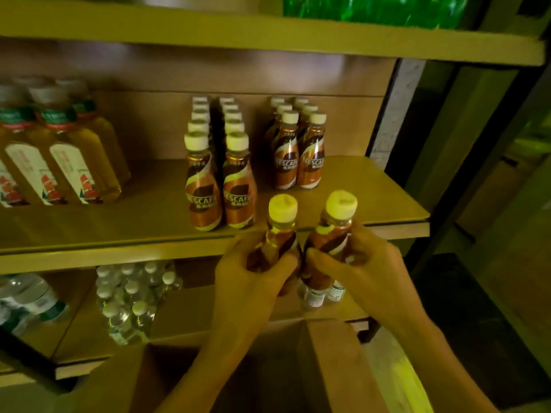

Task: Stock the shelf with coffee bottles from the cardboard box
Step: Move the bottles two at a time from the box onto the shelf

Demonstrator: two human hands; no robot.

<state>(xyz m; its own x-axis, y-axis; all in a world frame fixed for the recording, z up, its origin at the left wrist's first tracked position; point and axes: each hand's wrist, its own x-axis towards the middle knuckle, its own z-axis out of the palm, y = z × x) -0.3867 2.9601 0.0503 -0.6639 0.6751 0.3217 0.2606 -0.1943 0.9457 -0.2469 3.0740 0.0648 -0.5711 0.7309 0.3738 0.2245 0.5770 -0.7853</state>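
Left bottle (pixel 280 231): coffee, pale cap, brown-and-copper swirl label. My left hand (pixel 253 278) grasps it round the body, fingers curled. Right bottle (pixel 337 234): same kind, tilted slightly right, grasped the same way in my right hand (pixel 368 263). The two sit side by side, close to touching, in the air just in front of the middle shelf's (pixel 134 225) front edge and above the cardboard box (pixel 337 368).

On the shelf stand shelved coffee bottles (pixel 220 186): two rows reaching the front, and just right of them two shorter rows (pixel 298 156) set further back. The board in front of the short rows is bare. Tea bottles (pixel 59 162) with amber liquid are on the far left. Green bottles (pixel 372 7) are on the board above, blurred.

On the lower shelf are packs of water bottles (pixel 128 296); small bottles (pixel 320 296) show under my hands. The box flaps are open and the inside is dark, so I can't tell the contents.
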